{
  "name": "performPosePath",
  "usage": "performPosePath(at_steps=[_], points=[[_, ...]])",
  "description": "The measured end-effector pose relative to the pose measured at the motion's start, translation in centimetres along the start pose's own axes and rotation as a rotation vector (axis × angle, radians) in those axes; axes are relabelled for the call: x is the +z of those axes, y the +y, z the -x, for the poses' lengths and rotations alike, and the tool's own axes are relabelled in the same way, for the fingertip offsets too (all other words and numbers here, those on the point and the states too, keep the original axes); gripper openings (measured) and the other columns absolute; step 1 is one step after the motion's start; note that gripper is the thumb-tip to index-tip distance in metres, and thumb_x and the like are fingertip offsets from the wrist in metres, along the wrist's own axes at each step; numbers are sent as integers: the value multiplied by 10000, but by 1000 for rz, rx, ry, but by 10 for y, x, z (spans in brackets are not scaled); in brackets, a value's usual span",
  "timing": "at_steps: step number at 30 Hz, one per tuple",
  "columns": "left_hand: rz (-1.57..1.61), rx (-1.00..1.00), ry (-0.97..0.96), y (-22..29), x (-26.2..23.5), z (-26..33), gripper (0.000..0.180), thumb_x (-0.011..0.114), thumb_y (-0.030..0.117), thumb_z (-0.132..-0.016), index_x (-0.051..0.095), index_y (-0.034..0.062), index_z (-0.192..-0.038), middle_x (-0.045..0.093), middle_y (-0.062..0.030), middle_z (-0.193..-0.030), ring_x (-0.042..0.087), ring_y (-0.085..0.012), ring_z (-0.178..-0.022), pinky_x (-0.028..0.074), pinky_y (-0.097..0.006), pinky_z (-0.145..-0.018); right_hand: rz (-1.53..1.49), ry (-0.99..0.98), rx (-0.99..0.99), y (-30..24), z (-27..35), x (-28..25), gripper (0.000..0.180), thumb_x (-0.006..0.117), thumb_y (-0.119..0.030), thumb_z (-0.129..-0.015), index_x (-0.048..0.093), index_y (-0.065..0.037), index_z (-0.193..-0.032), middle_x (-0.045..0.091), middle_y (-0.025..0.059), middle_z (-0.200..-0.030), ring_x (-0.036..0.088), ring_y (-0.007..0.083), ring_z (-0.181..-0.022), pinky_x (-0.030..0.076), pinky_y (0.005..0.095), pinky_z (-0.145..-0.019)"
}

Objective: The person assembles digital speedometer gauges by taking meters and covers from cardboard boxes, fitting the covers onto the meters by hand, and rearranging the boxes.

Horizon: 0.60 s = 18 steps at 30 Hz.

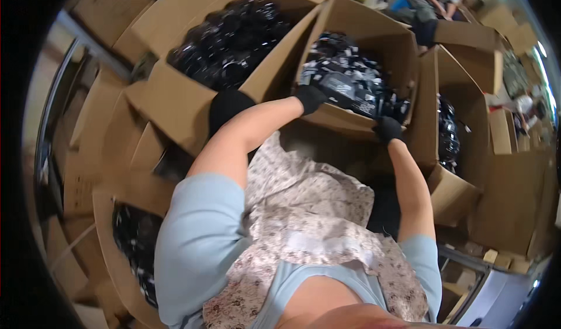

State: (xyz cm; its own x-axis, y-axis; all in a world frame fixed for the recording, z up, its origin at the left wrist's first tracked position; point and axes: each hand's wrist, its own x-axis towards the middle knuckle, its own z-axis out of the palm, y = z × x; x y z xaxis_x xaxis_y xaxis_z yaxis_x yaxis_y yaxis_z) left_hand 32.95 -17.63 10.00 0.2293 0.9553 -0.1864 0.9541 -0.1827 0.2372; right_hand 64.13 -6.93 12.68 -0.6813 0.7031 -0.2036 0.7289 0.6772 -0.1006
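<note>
A cardboard box [365, 14] stands in front of me, filled with small black and silver plastic-wrapped packets [345, 71]. My left hand [311, 99], in a black glove, is closed over its near rim toward the left corner. Near the right end of the same rim, my right hand [388, 130], also in a black glove, closes on the cardboard, with packets just beyond its fingers. The fingertips of both hands are hard to make out against the dark packets.
To the left, another box [175, 92] holds shiny black wrapped pieces [234, 42]. On the right stands a box [461, 74] with similar black pieces [447, 133]. A low left container has black bags [137, 241]. Another person [435, 1] sits at the back right.
</note>
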Motion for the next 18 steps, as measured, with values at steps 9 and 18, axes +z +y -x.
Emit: performPosePath(at_steps=[9,18], points=[[-312,189,-22,42,-13,63,132,585,163,-752,698,138,-817,696,-99,-860,680,-276,-859,543,-402,-758,67,-4,-51,-25,70,30,294,728,-296,-725,716,-179,-995,670,158,-896,650,353,-841,514,473,-762],[-207,203,37,72,-2,114,155,594,176,-753,724,98,-781,695,-111,-791,678,-267,-767,525,-425,-630,7,152,-244,-56,122,7,351,657,-200,-752,658,-141,-1098,642,167,-868,630,358,-822,500,472,-716]])
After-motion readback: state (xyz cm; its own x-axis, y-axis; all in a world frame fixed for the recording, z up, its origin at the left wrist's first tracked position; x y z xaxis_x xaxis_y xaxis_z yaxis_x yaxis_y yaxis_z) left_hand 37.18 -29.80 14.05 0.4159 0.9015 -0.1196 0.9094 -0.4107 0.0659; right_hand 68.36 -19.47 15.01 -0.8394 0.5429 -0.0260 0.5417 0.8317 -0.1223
